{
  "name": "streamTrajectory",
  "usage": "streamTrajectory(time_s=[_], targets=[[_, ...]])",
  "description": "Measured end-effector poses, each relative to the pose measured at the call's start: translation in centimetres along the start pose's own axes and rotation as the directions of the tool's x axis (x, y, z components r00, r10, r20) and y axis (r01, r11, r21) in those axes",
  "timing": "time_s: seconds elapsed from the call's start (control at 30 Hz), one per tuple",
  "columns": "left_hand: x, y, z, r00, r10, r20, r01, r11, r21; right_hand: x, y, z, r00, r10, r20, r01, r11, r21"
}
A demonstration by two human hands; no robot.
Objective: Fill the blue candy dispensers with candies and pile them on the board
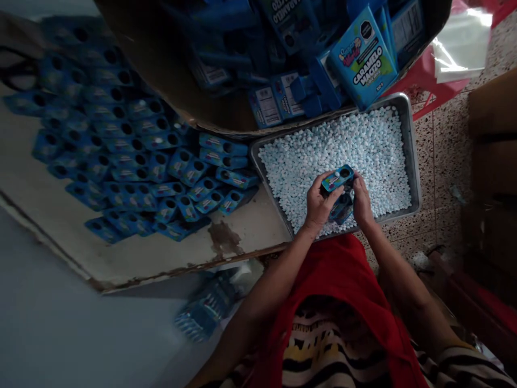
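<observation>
Left hand: the left hand [319, 202] is closed around a small blue printed cardboard box with a round dark hole [337, 179].
Right hand: the right hand [362, 202] is at the box's right end; whether it grips cannot be told.
Held box: over the candies, hole facing the camera; a second blue piece, indistinct, shows below it.
Tray: grey rectangular metal tray [415, 167] filled with small white and pale-blue candies [307, 156].
Tabletop: worn off-white table [264, 222], bearing clustered blue holed boxes [135, 196].
Carton: large brown cardboard carton [161, 81], containing blue packages.
</observation>
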State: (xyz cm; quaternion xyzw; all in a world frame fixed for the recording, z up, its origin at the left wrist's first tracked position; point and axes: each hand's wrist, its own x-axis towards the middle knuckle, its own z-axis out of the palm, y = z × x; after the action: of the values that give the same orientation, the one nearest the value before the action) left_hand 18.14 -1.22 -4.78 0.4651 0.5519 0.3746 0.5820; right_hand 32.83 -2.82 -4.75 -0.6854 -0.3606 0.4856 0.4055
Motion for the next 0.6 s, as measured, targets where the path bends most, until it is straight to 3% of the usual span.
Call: streamTrajectory(time_s=[0.1, 0.2, 0.33, 0.47, 0.53, 0.6], targets=[[0.9, 2.1, -2.3, 0.999, 0.042, -0.008, -0.041, 0.997, 0.059, 2.4, -2.1, -1.0, 0.986, -0.16, -0.041, 0.152, 0.977, -0.149], [1.3, 3.9, -5.2, 0.993, 0.122, -0.005, -0.121, 0.987, 0.102, 7.5, -3.7, -1.3, 0.951, -0.307, -0.023, 0.278, 0.889, -0.362], [1.1, 4.7, -9.1, 0.967, 0.254, 0.006, -0.253, 0.959, 0.129, 13.5, -2.9, 1.5, 0.927, -0.358, 0.114, 0.365, 0.789, -0.494], [0.3, 4.5, -11.3, 0.943, 0.323, 0.076, -0.331, 0.899, 0.287, 13.7, -0.6, 4.4, 0.916, -0.338, 0.214, 0.4, 0.776, -0.487], [0.0, 4.3, -11.6, 0.935, 0.325, 0.14, -0.353, 0.843, 0.406, 12.7, 0.2, 4.7, 0.928, -0.292, 0.232, 0.368, 0.819, -0.441], [-0.1, 4.4, -11.4, 0.941, 0.311, 0.134, -0.337, 0.811, 0.478, 12.0, 0.5, 4.6, 0.958, -0.198, 0.21, 0.264, 0.895, -0.36]])
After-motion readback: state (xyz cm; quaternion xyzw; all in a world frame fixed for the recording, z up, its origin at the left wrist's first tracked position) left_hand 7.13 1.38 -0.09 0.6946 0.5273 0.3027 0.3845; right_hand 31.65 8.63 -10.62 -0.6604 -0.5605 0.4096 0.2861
